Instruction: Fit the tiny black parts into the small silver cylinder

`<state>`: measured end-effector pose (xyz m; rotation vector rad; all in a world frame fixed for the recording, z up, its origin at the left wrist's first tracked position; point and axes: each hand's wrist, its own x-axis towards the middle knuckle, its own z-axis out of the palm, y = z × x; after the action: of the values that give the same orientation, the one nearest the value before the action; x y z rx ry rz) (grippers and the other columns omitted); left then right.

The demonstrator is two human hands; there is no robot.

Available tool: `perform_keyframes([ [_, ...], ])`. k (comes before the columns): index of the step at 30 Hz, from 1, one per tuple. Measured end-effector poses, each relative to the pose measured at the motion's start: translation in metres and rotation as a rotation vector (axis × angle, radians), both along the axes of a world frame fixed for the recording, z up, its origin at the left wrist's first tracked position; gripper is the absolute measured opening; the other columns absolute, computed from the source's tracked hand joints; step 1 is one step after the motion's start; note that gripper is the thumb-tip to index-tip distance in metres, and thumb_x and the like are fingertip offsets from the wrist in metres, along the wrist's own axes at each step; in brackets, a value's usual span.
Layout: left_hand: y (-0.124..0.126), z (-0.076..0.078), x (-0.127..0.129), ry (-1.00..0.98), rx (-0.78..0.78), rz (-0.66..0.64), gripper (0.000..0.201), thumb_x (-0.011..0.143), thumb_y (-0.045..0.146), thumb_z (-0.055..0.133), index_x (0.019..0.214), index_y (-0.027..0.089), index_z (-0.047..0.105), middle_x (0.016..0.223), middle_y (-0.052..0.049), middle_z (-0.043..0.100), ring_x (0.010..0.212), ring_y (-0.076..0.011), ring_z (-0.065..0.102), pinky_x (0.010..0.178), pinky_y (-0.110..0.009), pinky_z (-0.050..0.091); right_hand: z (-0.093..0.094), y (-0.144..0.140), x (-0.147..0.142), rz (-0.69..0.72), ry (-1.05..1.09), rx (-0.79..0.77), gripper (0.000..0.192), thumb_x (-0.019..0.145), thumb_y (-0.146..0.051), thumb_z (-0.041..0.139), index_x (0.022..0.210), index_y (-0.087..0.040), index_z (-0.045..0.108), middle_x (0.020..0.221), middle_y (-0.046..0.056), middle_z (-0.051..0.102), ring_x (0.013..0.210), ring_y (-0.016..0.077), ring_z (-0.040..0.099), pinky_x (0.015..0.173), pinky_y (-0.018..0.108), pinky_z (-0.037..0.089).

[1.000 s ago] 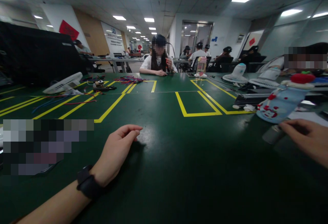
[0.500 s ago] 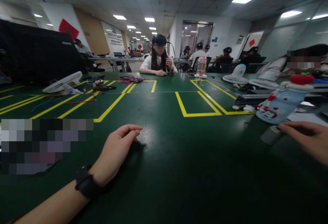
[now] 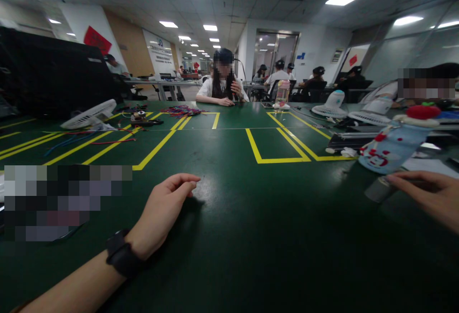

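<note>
My left hand (image 3: 163, 212) rests on the dark green table (image 3: 251, 227), fingers curled loosely with thumb against forefinger and nothing seen in it. A black band (image 3: 122, 255) is on that wrist. My right hand (image 3: 433, 196) lies at the right edge, its fingertips at a small grey cylinder (image 3: 376, 189) lying on the table. Whether the hand grips the cylinder is unclear. Just behind it lies a pale blue bottle cover with red figures and a red top (image 3: 390, 148).
Yellow tape lines (image 3: 276, 160) mark boxes on the table. A white fan (image 3: 89, 114), tools and loose coloured wires (image 3: 181, 111) lie far left. A person (image 3: 222, 86) sits opposite beside a pink bottle (image 3: 282, 92). More fans (image 3: 332, 105) and another person are at the right.
My right hand and the grey cylinder shifted very slightly. My left hand has stayed where it was.
</note>
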<state>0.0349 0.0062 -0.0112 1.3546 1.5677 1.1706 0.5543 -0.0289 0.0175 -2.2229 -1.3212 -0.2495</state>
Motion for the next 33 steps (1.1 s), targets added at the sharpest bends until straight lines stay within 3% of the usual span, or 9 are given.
perform_keyframes([
  [3, 0.0, 0.0, 0.0, 0.008, 0.0, 0.001, 0.023, 0.078, 0.035, 0.058, 0.094, 0.021, 0.067, 0.084, -0.001, 0.063, 0.077, -0.0175, 0.053, 0.07, -0.03, 0.039, 0.006, -0.002, -0.004, -0.038, 0.149, -0.213, 0.046, 0.065, -0.061, 0.062, 0.097, -0.028, 0.069, 0.086, 0.009, 0.068, 0.055, 0.0147, 0.057, 0.056, 0.035, 0.041],
  [9, -0.001, 0.001, 0.003, 0.045, 0.019, 0.003, 0.021, 0.079, 0.035, 0.058, 0.094, 0.023, 0.066, 0.086, 0.0, 0.064, 0.079, -0.0177, 0.054, 0.07, -0.03, 0.038, 0.015, -0.004, -0.056, 0.086, 0.188, -0.111, 0.043, 0.065, -0.052, 0.068, 0.099, -0.025, 0.063, 0.092, 0.007, 0.067, 0.077, 0.0189, 0.063, 0.072, 0.035, 0.048],
  [12, -0.001, 0.0, 0.003, 0.072, 0.023, -0.006, 0.022, 0.08, 0.036, 0.057, 0.095, 0.023, 0.066, 0.086, -0.001, 0.065, 0.079, -0.0185, 0.055, 0.069, -0.03, 0.039, 0.014, -0.006, -0.123, 0.401, 0.259, 0.047, 0.044, 0.069, -0.046, 0.066, 0.106, -0.023, 0.059, 0.098, 0.008, 0.065, 0.081, 0.0172, 0.064, 0.074, 0.031, 0.052],
  [16, -0.001, 0.001, 0.002, 0.15, 0.024, -0.028, 0.021, 0.08, 0.036, 0.057, 0.093, 0.023, 0.067, 0.085, -0.001, 0.066, 0.079, -0.0193, 0.057, 0.07, -0.031, 0.039, 0.008, -0.008, -0.223, 1.007, 0.352, -0.009, 0.035, 0.079, -0.037, 0.059, 0.111, -0.023, 0.056, 0.106, 0.004, 0.062, 0.09, 0.012, 0.062, 0.081, 0.025, 0.053],
  [19, -0.001, 0.003, 0.002, 0.202, 0.035, -0.063, 0.021, 0.082, 0.037, 0.056, 0.094, 0.023, 0.067, 0.087, -0.001, 0.067, 0.08, -0.0198, 0.059, 0.072, -0.031, 0.04, 0.0, -0.008, -0.269, 1.186, 0.315, -0.047, 0.026, 0.081, -0.03, 0.056, 0.107, -0.025, 0.056, 0.104, 0.0, 0.061, 0.093, 0.0101, 0.059, 0.083, 0.025, 0.051],
  [21, -0.003, 0.006, 0.005, 0.208, 0.06, -0.111, 0.024, 0.083, 0.038, 0.055, 0.098, 0.024, 0.066, 0.09, -0.001, 0.067, 0.082, -0.0202, 0.06, 0.074, -0.032, 0.041, -0.009, -0.007, -0.281, 1.206, 0.337, -0.054, 0.027, 0.081, -0.028, 0.056, 0.108, -0.025, 0.054, 0.104, 0.001, 0.06, 0.093, 0.0107, 0.058, 0.084, 0.027, 0.05],
  [25, -0.015, 0.017, 0.022, 0.236, 0.183, -0.307, 0.028, 0.084, 0.039, 0.055, 0.109, 0.03, 0.064, 0.102, -0.002, 0.064, 0.09, -0.021, 0.059, 0.079, -0.033, 0.043, -0.024, -0.004, -0.282, 1.177, 0.517, -0.036, 0.054, 0.075, -0.029, 0.063, 0.122, -0.023, 0.037, 0.109, 0.005, 0.058, 0.096, 0.0132, 0.058, 0.087, 0.031, 0.05],
  [28, -0.023, 0.027, 0.04, 0.263, 0.279, -0.476, 0.021, 0.082, 0.038, 0.059, 0.099, 0.032, 0.07, 0.109, -0.002, 0.06, 0.101, -0.022, 0.055, 0.089, -0.034, 0.042, -0.029, -0.002, -0.282, 1.189, 0.589, -0.044, 0.056, 0.073, -0.027, 0.065, 0.121, -0.022, 0.035, 0.106, 0.005, 0.059, 0.096, 0.0146, 0.059, 0.086, 0.033, 0.05],
  [33, -0.027, 0.037, 0.048, 0.263, 0.32, -0.433, 0.016, 0.083, 0.038, 0.059, 0.084, 0.032, 0.074, 0.1, -0.001, 0.059, 0.096, -0.0207, 0.055, 0.086, -0.033, 0.043, -0.029, 0.0, -0.284, 1.175, 0.594, -0.042, 0.055, 0.072, -0.028, 0.067, 0.119, -0.023, 0.038, 0.103, 0.002, 0.059, 0.092, 0.0121, 0.059, 0.082, 0.029, 0.05],
])
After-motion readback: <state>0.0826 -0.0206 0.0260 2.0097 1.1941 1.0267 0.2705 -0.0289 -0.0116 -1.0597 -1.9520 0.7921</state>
